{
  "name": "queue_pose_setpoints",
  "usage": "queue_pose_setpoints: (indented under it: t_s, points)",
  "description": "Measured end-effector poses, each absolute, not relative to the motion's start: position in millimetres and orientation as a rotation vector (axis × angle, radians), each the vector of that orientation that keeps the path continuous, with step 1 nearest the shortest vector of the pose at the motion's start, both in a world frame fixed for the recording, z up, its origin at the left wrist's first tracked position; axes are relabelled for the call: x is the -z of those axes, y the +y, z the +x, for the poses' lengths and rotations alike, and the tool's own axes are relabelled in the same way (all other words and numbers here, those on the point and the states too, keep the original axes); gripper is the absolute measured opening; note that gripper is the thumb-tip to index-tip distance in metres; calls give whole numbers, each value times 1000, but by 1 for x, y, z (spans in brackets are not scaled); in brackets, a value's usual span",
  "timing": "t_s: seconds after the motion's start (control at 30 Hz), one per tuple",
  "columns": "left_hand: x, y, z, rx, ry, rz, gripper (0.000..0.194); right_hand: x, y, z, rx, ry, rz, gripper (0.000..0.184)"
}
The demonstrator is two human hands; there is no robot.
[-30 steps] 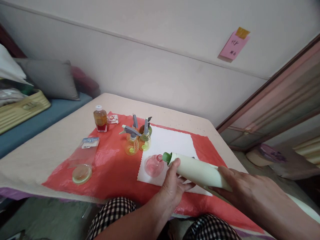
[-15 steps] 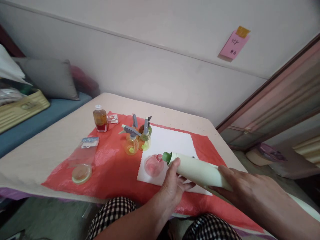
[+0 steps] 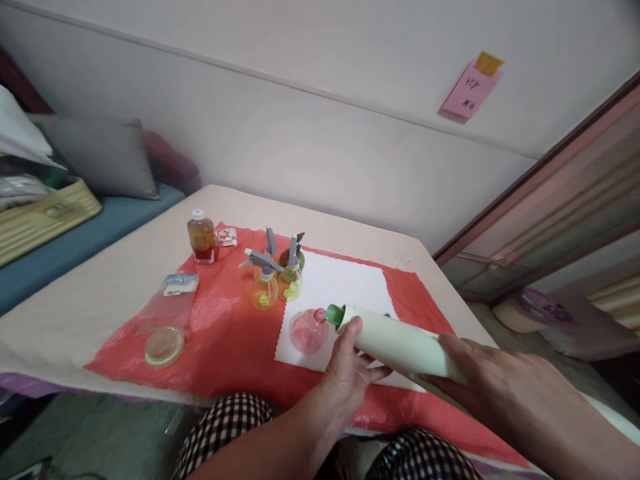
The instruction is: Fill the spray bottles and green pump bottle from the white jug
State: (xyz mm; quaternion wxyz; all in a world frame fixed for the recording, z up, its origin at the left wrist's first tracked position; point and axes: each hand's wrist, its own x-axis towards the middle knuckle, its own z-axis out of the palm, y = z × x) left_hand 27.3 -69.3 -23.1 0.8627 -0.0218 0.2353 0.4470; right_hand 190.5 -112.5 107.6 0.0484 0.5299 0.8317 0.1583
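Observation:
Both hands hold a long pale green bottle (image 3: 400, 343), tilted almost flat over the table. My left hand (image 3: 345, 377) grips it just behind its dark green nozzle (image 3: 335, 315). My right hand (image 3: 493, 387) wraps round its wide rear end. The nozzle points at the neck of a small round pink bottle (image 3: 307, 331) standing on a white sheet (image 3: 345, 283). Whether nozzle and neck touch is unclear.
A red plastic sheet (image 3: 225, 340) covers the beige table (image 3: 100, 293). On it stand yellow-green spray bottles (image 3: 275, 277), an amber bottle (image 3: 201, 237), a small red-white box (image 3: 226, 237), a clear bag (image 3: 173, 300) and a round lid (image 3: 163, 347). A bed with a grey pillow (image 3: 103, 157) lies left.

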Motion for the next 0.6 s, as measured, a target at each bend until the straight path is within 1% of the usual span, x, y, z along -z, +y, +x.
queue_pose_setpoints:
  t_s: [0.17, 0.3, 0.47, 0.6]
  points:
    - [26, -71, 27, -947, 488, 13, 53, -106, -112, 192, -512, 2528, 1622, 30]
    - [26, -72, 27, -944, 480, 19, 56, -108, -113, 192, -532, 2536, 1596, 35]
    - [25, -72, 27, -952, 492, 10, 54, -110, -114, 189, -510, 2544, 1602, 30]
    - [24, -71, 27, -952, 498, 8, 54, -110, -114, 188, -452, 2506, 1632, 30]
